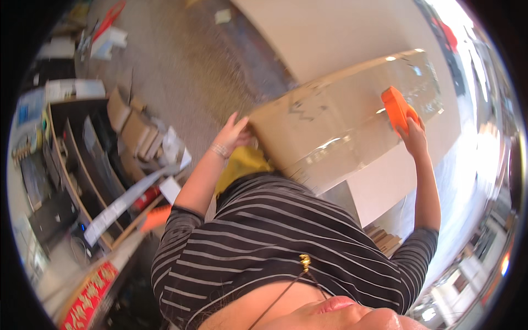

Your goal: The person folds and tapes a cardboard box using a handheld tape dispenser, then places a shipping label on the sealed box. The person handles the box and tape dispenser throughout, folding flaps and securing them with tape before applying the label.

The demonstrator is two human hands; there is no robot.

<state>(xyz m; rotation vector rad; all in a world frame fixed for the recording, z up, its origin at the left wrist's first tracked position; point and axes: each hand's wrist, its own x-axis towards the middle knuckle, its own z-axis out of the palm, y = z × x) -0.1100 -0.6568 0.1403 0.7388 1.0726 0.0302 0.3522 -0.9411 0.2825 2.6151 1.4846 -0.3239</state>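
Observation:
A long brown cardboard box (330, 124) lies in front of me, slanting up to the right, with shiny clear tape across its upper face and dark marks near its left end. My right hand (413, 136) is closed round an orange tape dispenser (397, 110), which rests on or just over the box's right part; I cannot tell which. At the box's left end is my left hand (235, 135), its fingers stretched out and holding nothing. It is close to the box's edge, but whether it touches is unclear. Something yellow (242, 163) shows below that hand.
Beneath and beyond the box are large pale sheets (352, 33). On the left stands an open shelf unit (71, 148), with cardboard scraps (137, 132) and papers beside it. A stack of brown cardboard (383, 240) is low on the right.

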